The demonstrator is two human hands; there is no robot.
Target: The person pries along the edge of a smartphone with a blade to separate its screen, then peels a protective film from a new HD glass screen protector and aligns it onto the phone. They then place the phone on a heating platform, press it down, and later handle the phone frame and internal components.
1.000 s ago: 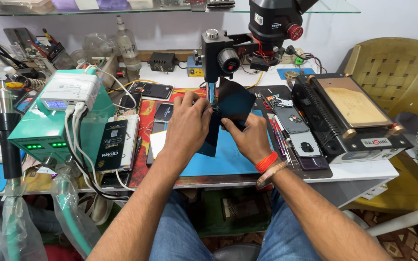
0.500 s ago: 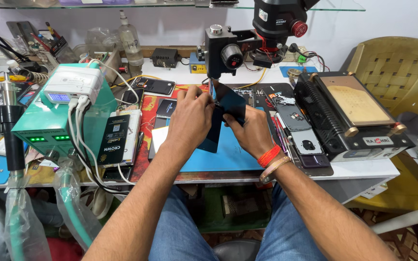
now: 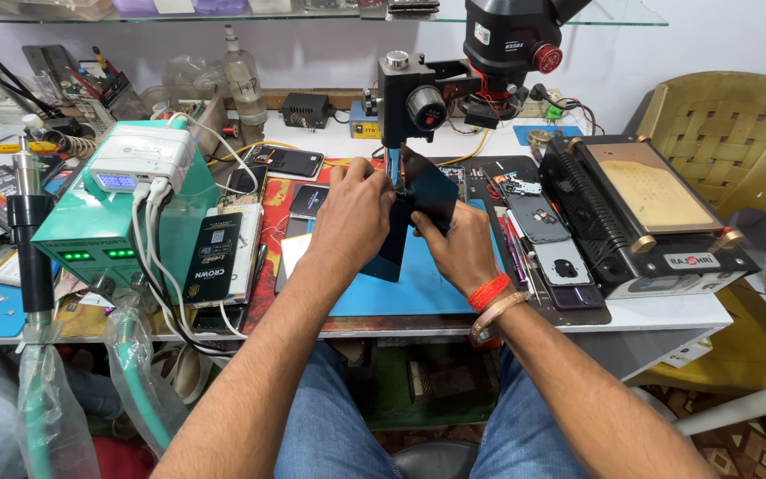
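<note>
Both my hands hold a dark phone screen panel (image 3: 425, 191), tilted on edge above a blue work mat (image 3: 427, 284). My left hand (image 3: 354, 215) grips its upper left edge, with the fingertips pinching near the top. Lower on the right side, my right hand (image 3: 459, 246) supports the panel; red threads and a bangle circle that wrist. The lower part of the panel hangs down between my two hands. A black microscope (image 3: 489, 53) stands just behind the panel.
A green power supply box (image 3: 117, 222) with cables sits to the left. A black heating plate machine (image 3: 649, 213) stands to the right, with opened phones (image 3: 543, 222) beside it. Several phones lie on the red mat. A yellow chair and a fan are at far right.
My view has moved slightly closer. Both hands stay on the panel, which has lifted and tilted a little more upright toward the microscope.
</note>
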